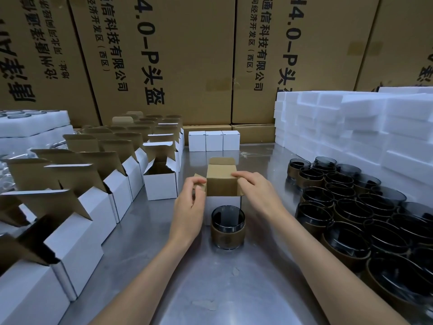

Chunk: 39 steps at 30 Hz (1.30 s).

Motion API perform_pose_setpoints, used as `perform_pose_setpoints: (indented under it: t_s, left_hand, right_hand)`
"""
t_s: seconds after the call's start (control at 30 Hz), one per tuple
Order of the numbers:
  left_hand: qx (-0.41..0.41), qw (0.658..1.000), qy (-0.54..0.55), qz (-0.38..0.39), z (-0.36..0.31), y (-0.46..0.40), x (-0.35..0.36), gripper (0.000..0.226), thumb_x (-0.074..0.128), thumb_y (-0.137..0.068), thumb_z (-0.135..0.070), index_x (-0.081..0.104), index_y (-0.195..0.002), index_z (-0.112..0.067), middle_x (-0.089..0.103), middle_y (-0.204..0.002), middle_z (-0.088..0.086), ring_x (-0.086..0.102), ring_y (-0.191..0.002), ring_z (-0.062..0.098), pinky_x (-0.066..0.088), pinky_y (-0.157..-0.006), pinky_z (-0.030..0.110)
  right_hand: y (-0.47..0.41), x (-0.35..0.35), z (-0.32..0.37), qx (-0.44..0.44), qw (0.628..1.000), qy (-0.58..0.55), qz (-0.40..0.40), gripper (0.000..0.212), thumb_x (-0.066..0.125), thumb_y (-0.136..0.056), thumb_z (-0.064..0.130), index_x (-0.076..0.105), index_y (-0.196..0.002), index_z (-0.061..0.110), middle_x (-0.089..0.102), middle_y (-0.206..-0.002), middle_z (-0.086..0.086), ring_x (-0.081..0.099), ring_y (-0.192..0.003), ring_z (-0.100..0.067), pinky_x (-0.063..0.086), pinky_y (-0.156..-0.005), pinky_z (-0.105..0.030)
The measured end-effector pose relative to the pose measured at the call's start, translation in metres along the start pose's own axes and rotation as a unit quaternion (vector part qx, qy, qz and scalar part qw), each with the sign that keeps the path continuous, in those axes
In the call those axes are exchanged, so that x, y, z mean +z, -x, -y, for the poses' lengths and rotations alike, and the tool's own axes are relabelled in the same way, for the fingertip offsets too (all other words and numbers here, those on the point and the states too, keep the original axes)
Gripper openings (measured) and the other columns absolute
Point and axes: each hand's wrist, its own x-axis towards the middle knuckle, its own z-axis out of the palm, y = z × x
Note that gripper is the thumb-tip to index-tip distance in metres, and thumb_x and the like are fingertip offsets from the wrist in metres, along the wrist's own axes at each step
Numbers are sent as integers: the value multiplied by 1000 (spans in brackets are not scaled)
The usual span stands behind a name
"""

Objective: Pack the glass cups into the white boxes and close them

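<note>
A small white box (222, 202) stands at the table's centre with its brown lid flap (220, 181) raised. My left hand (189, 207) pinches the box's left side flap with curled fingers. My right hand (255, 191) holds the right edge of the lid flap between fingertips and thumb. A dark glass cup (227, 227) with a brown sleeve stands just in front of the box, between my wrists. Many more such cups (351, 207) crowd the right side. Three closed white boxes (214, 140) line up at the back.
Rows of open white boxes (161, 184) with raised brown flaps fill the left. White foam blocks (351, 127) are stacked at the back right, foam trays (32, 127) at the far left. Large brown cartons (187, 62) wall off the back. The metal table (210, 289) shows in front.
</note>
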Motion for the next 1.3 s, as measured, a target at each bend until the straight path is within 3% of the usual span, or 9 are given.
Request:
perform_pose_setpoints:
  t_s: [0.2, 0.33, 0.47, 0.63, 0.83, 1.0, 1.1, 1.2, 1.3]
  left_hand:
    - [-5, 1000, 6, 6, 0, -1, 0, 19, 37, -102, -22, 54, -105, -29, 56, -100, -26, 51, -96, -9, 47, -84, 31]
    - [7, 1000, 5, 3, -2, 0, -1, 21, 37, -102, -22, 54, -110, -30, 55, -103, -27, 51, -101, -7, 44, -84, 19]
    - [12, 1000, -7, 3, -4, 1, -3, 29, 37, -102, -23, 51, -126, -34, 56, -117, -19, 50, -109, 0, 35, -85, 6]
    - [24, 1000, -20, 5, -5, 1, -2, 33, 38, -102, -22, 48, -131, -33, 51, -125, -18, 44, -115, -5, 30, -86, 1]
    - [23, 999, -25, 12, -6, 1, -1, 34, 36, -102, -24, 46, -133, -35, 47, -125, -24, 40, -115, -9, 30, -92, 9]
    - [31, 999, -2, 7, -6, 1, -2, 33, 36, -103, -20, 48, -132, -27, 52, -130, -11, 46, -122, 5, 34, -101, 20]
    - [42, 999, 16, 9, -6, 1, -1, 33, 36, -103, -15, 50, -132, -22, 55, -130, -8, 47, -123, 8, 37, -103, 24]
    - [30, 999, 10, 4, -6, 1, 1, 33, 34, -103, -18, 48, -129, -32, 52, -129, -17, 43, -122, -3, 31, -100, 7]
    - [24, 1000, 9, 10, -6, 1, 1, 38, 31, -104, -22, 41, -136, -39, 41, -131, -32, 34, -122, -19, 22, -96, -4]
  right_hand:
    - [2, -1, -2, -57, 996, -16, -67, 34, 47, -93, 32, 56, -125, 36, 44, -120, 16, 45, -119, -8, 40, -93, -30]
    - [14, -8, 24, -191, 961, 14, -199, 17, 50, -88, 32, 66, -90, 27, 50, -91, 17, 47, -94, -4, 35, -69, -15]
    - [27, -16, 50, -246, 960, 116, -67, 37, 45, -86, 40, 61, -64, 16, 57, -64, 6, 45, -70, -12, 39, -61, -30]
    - [36, -25, 60, -123, 946, 230, 193, 33, 64, -75, 56, 64, -63, 25, 64, -63, 11, 58, -66, -5, 46, -59, -26]
    - [42, -24, 67, -159, 919, 265, 246, 19, 71, -78, 43, 62, -66, 32, 61, -66, 16, 56, -72, -4, 43, -63, -24]
    - [35, -48, 74, -160, 964, 87, 192, 18, 69, -84, 34, 63, -66, 33, 60, -63, 17, 51, -62, 3, 39, -58, -14]
    - [29, -49, 71, -218, 975, -11, 42, 16, 67, -87, 27, 62, -73, 33, 60, -71, 15, 47, -70, 0, 37, -65, -15]
    - [24, -37, 62, -252, 960, 75, -91, 7, 65, -88, 31, 69, -86, 25, 56, -78, 16, 40, -84, -6, 34, -75, -24]
    - [21, -19, 46, -264, 936, 203, -113, 19, 62, -89, 37, 73, -98, 24, 57, -87, 11, 37, -93, -12, 23, -80, -29]
